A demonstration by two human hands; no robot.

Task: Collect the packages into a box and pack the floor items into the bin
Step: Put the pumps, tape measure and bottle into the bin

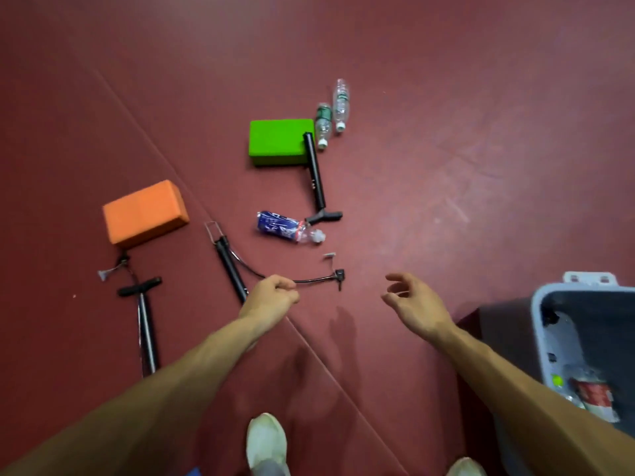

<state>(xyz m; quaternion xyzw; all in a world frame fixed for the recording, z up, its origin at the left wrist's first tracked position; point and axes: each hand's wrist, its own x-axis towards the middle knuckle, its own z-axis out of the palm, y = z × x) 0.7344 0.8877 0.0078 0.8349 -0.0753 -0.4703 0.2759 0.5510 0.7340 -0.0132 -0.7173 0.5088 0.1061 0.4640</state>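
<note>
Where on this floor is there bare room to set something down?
Bare: the red floor right of the two clear plastic bottles, down to the grey plastic bin, and beyond the green foam block. Crowded: between the orange foam block, the black hand pumps and the blue-labelled bottle.

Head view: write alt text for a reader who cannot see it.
Over a red floor, the left hand grips a pump's hose while the right hand hovers open beside a grey bin. Two more pumps, an orange block, a green block and three bottles lie scattered ahead.
</note>
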